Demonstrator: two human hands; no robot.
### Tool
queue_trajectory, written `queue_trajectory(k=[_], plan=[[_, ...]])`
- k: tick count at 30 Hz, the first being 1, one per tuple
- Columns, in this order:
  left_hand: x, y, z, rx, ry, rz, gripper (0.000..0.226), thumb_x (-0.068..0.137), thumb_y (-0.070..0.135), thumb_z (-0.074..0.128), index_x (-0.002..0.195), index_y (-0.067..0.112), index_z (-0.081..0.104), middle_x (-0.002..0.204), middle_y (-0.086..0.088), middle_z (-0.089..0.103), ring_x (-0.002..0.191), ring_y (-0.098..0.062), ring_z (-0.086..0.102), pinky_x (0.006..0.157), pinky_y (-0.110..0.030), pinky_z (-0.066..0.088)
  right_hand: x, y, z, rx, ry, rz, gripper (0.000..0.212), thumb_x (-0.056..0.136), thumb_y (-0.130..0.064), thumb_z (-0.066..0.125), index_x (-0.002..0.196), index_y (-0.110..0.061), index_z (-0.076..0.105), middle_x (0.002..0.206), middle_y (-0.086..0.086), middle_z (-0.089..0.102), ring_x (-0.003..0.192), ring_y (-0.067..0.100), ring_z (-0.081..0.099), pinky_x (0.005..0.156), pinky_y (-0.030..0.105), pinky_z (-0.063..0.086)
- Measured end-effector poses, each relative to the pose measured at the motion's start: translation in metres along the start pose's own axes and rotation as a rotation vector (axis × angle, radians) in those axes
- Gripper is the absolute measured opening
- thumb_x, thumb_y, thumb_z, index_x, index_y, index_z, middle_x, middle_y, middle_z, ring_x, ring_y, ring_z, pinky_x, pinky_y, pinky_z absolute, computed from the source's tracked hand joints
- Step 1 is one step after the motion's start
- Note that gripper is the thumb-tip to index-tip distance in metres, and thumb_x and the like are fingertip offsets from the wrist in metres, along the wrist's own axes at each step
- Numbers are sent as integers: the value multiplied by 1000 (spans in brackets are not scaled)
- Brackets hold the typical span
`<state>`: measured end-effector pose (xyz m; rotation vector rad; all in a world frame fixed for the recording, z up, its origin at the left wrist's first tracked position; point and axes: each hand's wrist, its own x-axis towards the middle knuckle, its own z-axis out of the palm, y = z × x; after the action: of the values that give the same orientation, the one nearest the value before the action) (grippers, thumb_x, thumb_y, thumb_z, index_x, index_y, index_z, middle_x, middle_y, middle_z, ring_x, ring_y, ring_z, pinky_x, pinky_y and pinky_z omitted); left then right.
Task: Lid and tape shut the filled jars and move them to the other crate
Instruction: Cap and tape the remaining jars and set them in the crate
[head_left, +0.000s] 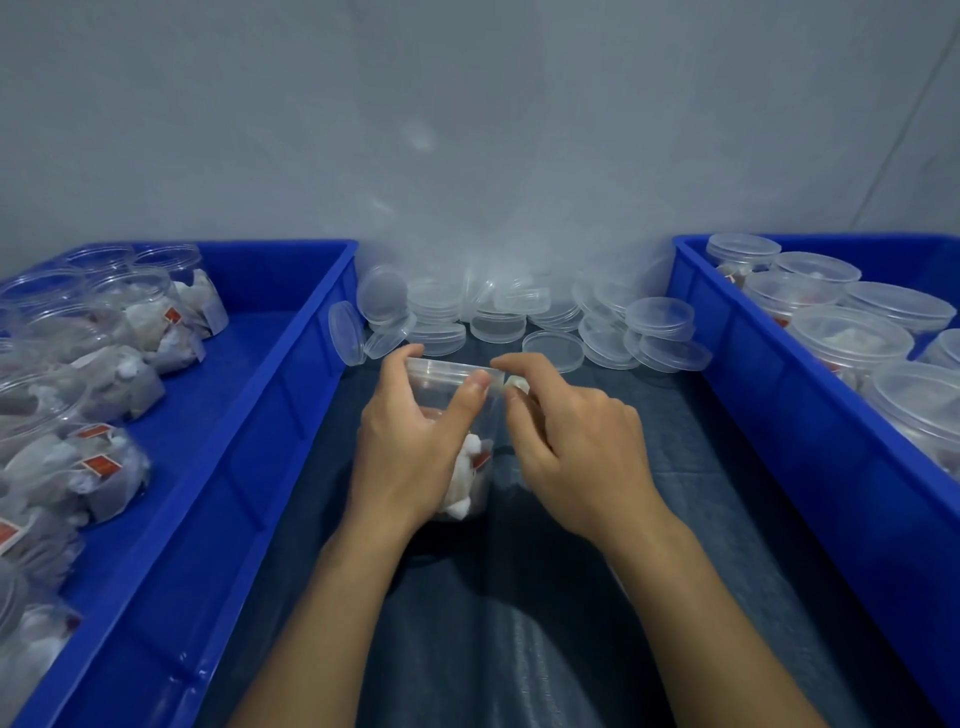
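Jar in hand: we see a clear lidded jar (457, 415) standing on the tabletop (649, 493) between the two crates, white packets with a red tag showing through its wall.
Left hand: our left hand (410, 441) wraps the jar's left side, thumb laid across the front just under the lid rim; its grip is curled round the jar.
Right hand: our right hand (571, 447) sits at the jar's right rim, forefinger and thumb pinching a small pale piece (517, 383) against the lid edge; we cannot tell for certain that it is tape.
Left crate: the blue left crate (291, 415) along the tabletop's left edge holds open jars (104, 457) filled with white packets, no lids on them.
Right crate: the blue right crate (769, 415) along the right edge holds lidded jars (852, 338), packed close.
Loose lids: a heap of clear lids (498, 317) lies at the far edge of the tabletop, against the wall, some flat and some on edge.
Tabletop cover: a dark cloth under everything.
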<state>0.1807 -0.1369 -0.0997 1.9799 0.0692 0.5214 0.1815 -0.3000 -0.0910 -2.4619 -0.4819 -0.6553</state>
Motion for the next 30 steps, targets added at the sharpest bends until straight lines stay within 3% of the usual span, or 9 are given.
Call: queue_trajectory(k=[6,11,14,16,19,20,25,29,30], plan=[[3,-4,-5,-98,-61,-32,78,70,83,61,133,37,56,98,20,72,87,4,70,71,-12,50,2,11,0,-63,-37,5,42,99,-60,20,129,-46,46,83,-9,72,84,30,68,68,42,46],[7,-8,-7,-182,-117,-89,73,70,79,64,128,35,59,108,8,74,90,-11,76,89,-46,61,4,11,-1,-27,-95,39,36,103,-60,26,134,-54,44,78,-12,68,86,29,67,71,42,47],[7,-8,-9,-222,-172,-107,73,72,77,65,130,34,58,115,5,74,95,-17,78,93,-53,61,3,8,1,12,-97,53,32,104,-56,32,132,-54,48,63,-15,55,82,27,65,71,42,47],[5,-9,-7,-235,-189,-109,77,72,76,65,134,32,53,116,4,74,93,-14,78,90,-47,62,3,6,1,31,-77,66,35,102,-56,32,130,-51,52,61,-15,54,81,26,65,72,42,49],[3,-7,-3,-145,-139,-73,76,68,81,63,128,34,52,109,16,72,95,4,71,79,-17,55,2,6,0,34,-56,70,33,104,-56,34,130,-49,53,68,-11,62,83,27,66,74,43,50],[3,-5,-2,-87,-103,-56,75,68,82,61,125,34,55,104,19,72,94,9,68,75,-13,51,2,6,-1,30,-51,69,32,105,-56,35,130,-49,53,72,-10,65,84,28,66,74,43,50],[-1,1,2,18,-24,-23,89,70,86,54,140,32,56,107,15,71,98,1,68,90,-32,56,-2,0,0,-31,16,32,38,101,-59,31,130,-48,53,82,-7,73,87,30,68,67,39,43],[0,0,2,15,-38,-37,84,68,87,56,133,35,57,99,19,71,91,12,65,72,-9,48,-2,0,-6,26,-63,57,47,93,-52,22,133,-51,48,75,-8,67,84,29,65,75,44,48],[1,0,1,-5,-34,-52,83,67,86,56,131,34,59,99,18,72,91,12,66,72,-9,49,-1,0,-8,43,-82,61,50,92,-50,22,134,-52,48,71,-10,63,82,27,64,77,45,49]])
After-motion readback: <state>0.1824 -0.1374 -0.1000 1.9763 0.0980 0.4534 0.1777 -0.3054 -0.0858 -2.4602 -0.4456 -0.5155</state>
